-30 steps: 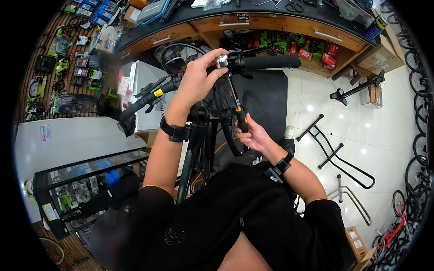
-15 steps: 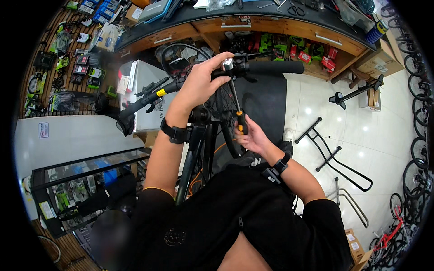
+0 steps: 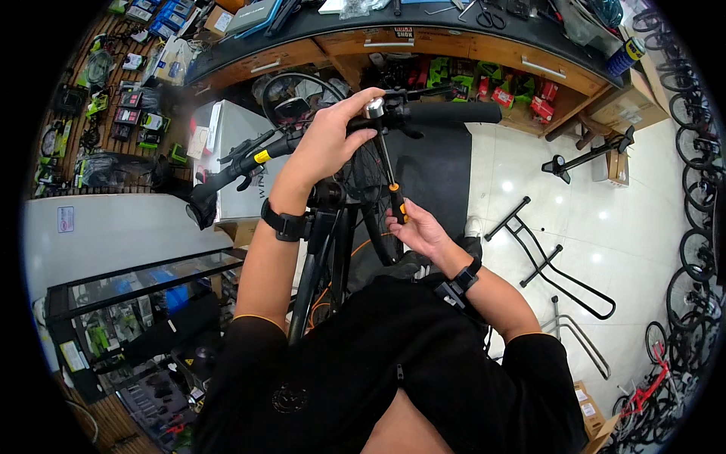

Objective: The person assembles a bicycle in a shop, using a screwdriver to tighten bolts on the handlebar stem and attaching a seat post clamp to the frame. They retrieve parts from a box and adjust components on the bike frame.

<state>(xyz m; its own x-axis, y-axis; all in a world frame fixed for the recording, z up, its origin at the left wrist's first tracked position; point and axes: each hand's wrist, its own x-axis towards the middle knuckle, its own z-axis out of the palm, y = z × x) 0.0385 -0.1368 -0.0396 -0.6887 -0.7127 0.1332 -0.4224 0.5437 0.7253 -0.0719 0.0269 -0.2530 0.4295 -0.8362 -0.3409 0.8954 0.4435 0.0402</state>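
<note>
A black bicycle handlebar (image 3: 280, 146) crosses in front of me, with a black grip (image 3: 454, 113) on its right end. My left hand (image 3: 327, 145) is closed round the bar near its middle, most fingers hidden beneath. Its forefinger and thumb lie on either side of a ratchet wrench's chrome head (image 3: 373, 109). From there the wrench slants down toward me, to an orange-and-black handle (image 3: 397, 203). My right hand (image 3: 420, 228) grips that handle's lower end between thumb and fingers. What the wrench head sits on is hidden. Below the bar runs the dark bicycle frame (image 3: 321, 257).
A workbench (image 3: 302, 49) with drawers spans the far side, scissors (image 3: 491, 17) on top. A large grey box (image 3: 234, 144) stands behind the bar's left end. At right, a black tubular stand (image 3: 537, 253) and a floor pump (image 3: 586, 155) occupy the tiles.
The whole view has shifted slightly. A blurred round shape at lower left is gone, revealing tools there. Both hands keep their holds, and the wrench shows no clear turn.
</note>
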